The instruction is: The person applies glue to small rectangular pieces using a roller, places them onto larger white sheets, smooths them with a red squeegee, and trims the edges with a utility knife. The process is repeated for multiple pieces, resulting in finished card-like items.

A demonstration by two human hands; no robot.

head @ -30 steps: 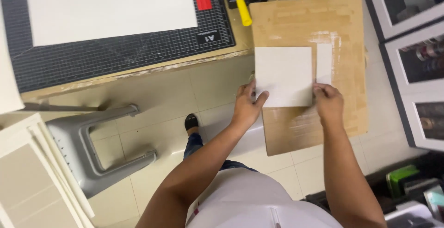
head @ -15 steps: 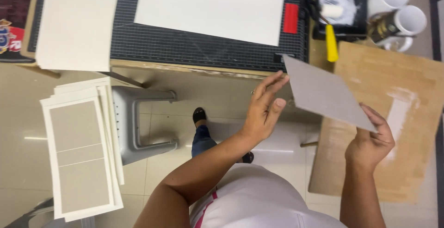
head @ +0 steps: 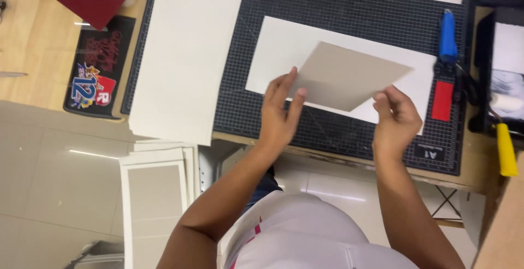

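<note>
We hold the grey card above the cutting mat; left hand pinching its left corner | right hand gripping its lower right edge; white sheet beneath

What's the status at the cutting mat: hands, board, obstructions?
Left hand and right hand both grip the grey board, tilted above the white sheet on the cutting mat. Nothing between board and sheet.

Bright, even indoor light is falling from above, leaving only faint, soft shadows. Streaks of glare are shining on the glossy floor tiles. The picture is looking slightly soft throughout, and the person's shirt at the bottom edge is blurring out of focus.
</note>
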